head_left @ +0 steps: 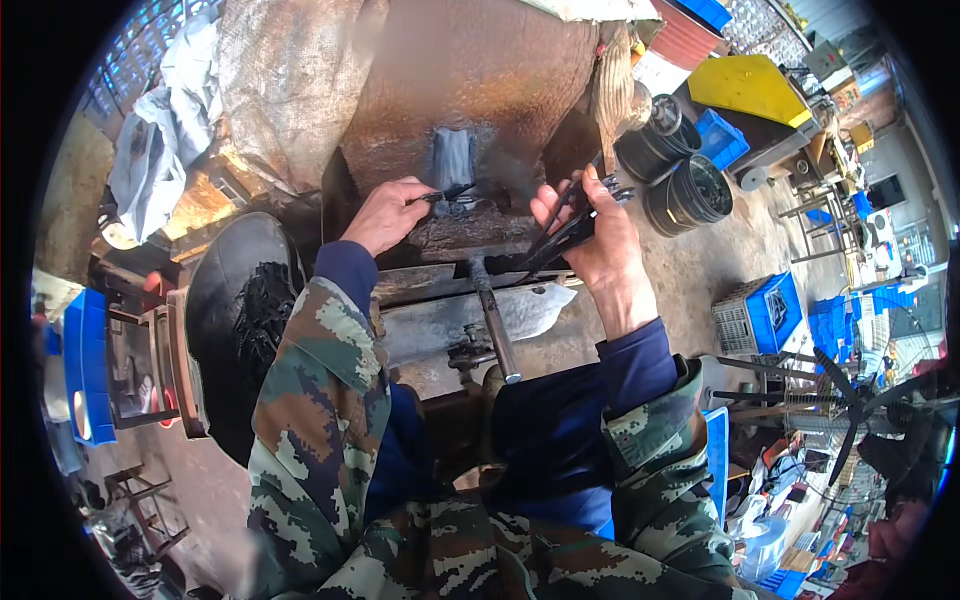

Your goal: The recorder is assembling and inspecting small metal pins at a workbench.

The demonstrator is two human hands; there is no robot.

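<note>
My left hand [385, 218] is closed in a pinch on the end of a small dark piece [434, 196], which reaches toward the worn metal work spot [468, 208] of the machine in front of me. To the right, my right hand [608, 232] grips a bunch of long, thin black strips [566, 236]; they stick out past the fingers and slant down to the left. Their exact kind I cannot make out. Behind the work spot stands a shiny grey upright block [453, 157] against a big rusty brown panel [480, 70].
A metal bar [494, 325] juts toward me below the work spot. On my left, a black basin [225, 330] holds a heap of dark strips [266, 312]. Black buckets [690, 195], a blue and grey crate [757, 314] and a black fan [855, 400] stand at the right.
</note>
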